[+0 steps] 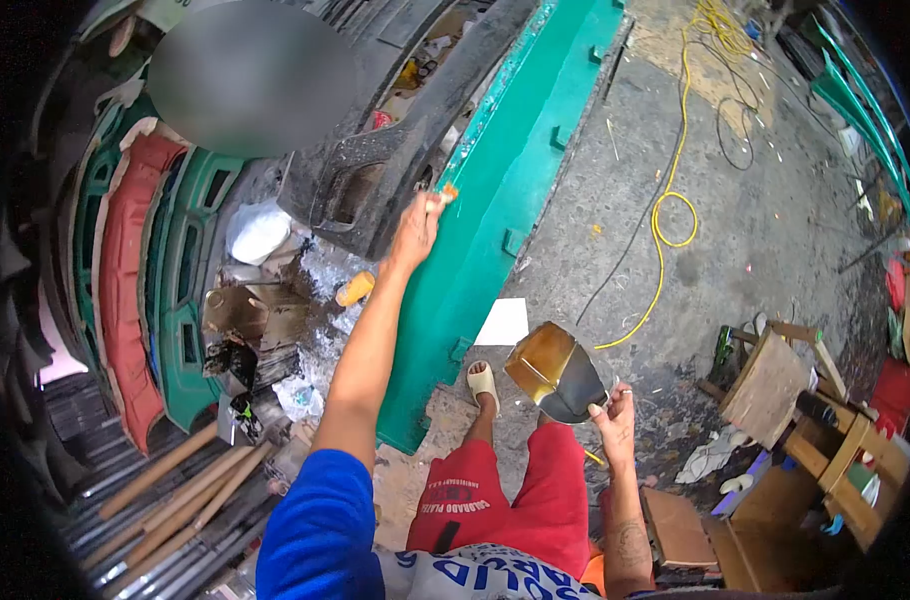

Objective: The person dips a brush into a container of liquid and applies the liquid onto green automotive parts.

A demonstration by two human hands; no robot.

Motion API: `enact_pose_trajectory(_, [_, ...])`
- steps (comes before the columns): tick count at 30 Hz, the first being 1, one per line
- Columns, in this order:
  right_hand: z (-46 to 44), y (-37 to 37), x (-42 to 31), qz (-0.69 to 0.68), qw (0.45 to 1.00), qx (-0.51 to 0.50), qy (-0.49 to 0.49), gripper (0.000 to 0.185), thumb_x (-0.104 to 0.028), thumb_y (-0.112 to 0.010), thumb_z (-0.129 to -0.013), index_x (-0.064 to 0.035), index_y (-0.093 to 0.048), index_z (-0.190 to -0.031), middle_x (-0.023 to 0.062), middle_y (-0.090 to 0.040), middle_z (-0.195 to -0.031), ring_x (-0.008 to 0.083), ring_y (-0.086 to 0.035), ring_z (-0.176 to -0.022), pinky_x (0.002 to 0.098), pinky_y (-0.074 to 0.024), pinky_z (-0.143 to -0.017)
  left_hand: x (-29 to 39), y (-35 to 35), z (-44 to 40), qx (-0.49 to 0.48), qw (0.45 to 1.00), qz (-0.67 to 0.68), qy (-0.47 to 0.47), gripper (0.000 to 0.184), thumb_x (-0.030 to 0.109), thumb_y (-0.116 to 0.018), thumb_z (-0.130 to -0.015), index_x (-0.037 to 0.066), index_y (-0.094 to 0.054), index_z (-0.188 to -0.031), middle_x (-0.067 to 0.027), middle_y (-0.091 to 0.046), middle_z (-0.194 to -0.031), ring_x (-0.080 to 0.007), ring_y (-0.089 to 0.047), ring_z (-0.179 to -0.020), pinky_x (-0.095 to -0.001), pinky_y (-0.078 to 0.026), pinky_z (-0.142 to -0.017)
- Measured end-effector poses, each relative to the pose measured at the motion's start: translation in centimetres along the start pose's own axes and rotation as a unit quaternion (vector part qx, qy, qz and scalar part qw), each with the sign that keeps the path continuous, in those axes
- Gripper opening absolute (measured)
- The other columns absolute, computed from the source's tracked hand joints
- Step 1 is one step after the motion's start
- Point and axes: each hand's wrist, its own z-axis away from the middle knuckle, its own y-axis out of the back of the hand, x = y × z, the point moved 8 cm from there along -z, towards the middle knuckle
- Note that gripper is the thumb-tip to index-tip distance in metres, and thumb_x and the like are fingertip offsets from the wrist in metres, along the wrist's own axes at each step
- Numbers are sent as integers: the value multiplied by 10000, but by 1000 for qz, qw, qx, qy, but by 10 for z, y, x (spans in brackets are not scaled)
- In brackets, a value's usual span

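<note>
My left hand [415, 228] is stretched forward, its fingers closed round what looks like a small brush [449, 190] with an orange-tan tip. That tip is at the left edge of a long, shiny green panel [485, 215], which has small tabs along its right side. Wet-looking, lighter streaks run along the panel's upper left edge. Low on the right, my right hand [616, 412] grips the rim of a cut-open container [547, 368]. The container is tilted, with brown-amber staining or liquid inside; its exact contents I cannot tell.
A black moulded part [375, 175] lies left of the panel. Red [140, 280] and green moulds [197, 300] stand further left, above wooden poles [190, 490]. A yellow hose [665, 215] loops over the concrete. Wooden stools [775, 385] and scrap crowd the lower right.
</note>
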Motion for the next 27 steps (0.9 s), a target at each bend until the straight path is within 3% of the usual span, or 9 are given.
enact_pose_trajectory(7, [-43,24,-52,58,995,-71,29,627,-205,-779,-728,-48,-408,-1208,18,-381,-991,135,-419,-943,280,-382,-865,10,36,114,-25,992,-78,94,122,107,-528,-953,-2,-490,-994,-268,-618,-918,-433,-623,-870,-484,-477,-710])
enact_pose_trajectory(11, [-50,27,-53,45,998,-47,26,629,-153,-787,-707,-46,-395,-1188,24,-436,-997,135,-442,-912,274,-411,-825,20,32,81,-133,960,-194,151,175,126,-567,-914,-36,-502,-921,-302,-610,-830,-500,-594,-829,-528,-468,-686])
enact_pose_trajectory(12, [-50,25,-54,35,998,-43,12,626,-152,-783,-716,-39,-399,-1199,42,-468,-1036,147,-469,-950,289,-421,-856,8,22,59,-96,980,-152,81,217,156,-584,-893,-51,-522,-868,-307,-599,-776,-516,-578,-808,-543,-461,-671])
enact_pose_trajectory(15, [-50,24,-44,29,999,-33,4,620,-143,-770,-746,-25,-403,-1232,94,-538,-1128,179,-527,-1044,325,-438,-938,2,-9,-24,-125,982,-130,51,254,178,-590,-890,-62,-554,-811,-301,-610,-785,-497,-601,-806,-532,-459,-679])
enact_pose_trajectory(16, [-49,21,-45,25,999,-23,-3,616,-140,-769,-751,-25,-405,-1234,97,-545,-1128,179,-533,-1039,327,-441,-935,2,-17,-51,-57,986,-147,-54,254,175,-591,-886,-63,-553,-806,-298,-614,-769,-476,-623,-799,-513,-470,-682])
enact_pose_trajectory(17, [-47,18,-45,21,1000,-14,-10,611,-136,-769,-755,-26,-407,-1236,99,-552,-1127,179,-538,-1034,328,-444,-933,10,-19,-75,-56,991,-119,-19,245,168,-591,-883,-60,-548,-806,-292,-613,-766,-468,-630,-793,-494,-478,-665])
enact_pose_trajectory(19, [-47,14,-45,29,1000,-5,-4,595,-137,-766,-767,-21,-414,-1232,104,-562,-1119,179,-547,-1013,324,-457,-910,13,-28,-108,-33,997,-71,-15,188,146,-543,-926,-28,-563,-857,-216,-665,-775,-327,-672,-676,-424,-488,-588])
enact_pose_trajectory(21, [-50,12,-38,45,999,7,-6,579,-132,-759,-777,-9,-416,-1226,106,-567,-1107,173,-552,-994,318,-496,-839,28,-24,-111,39,996,52,-67,162,147,-508,-963,-4,-554,-927,-160,-656,-721,-239,-645,-616,-385,-485,-573])
enact_pose_trajectory(27, [-52,-14,-47,4,1000,11,-23,524,-144,-756,-800,-4,-424,-1180,80,-547,-1008,130,-555,-844,264,-536,-623,19,-13,-16,46,996,48,-59,167,175,-486,-994,12,-517,-985,-140,-620,-736,-251,-635,-654,-378,-485,-611])
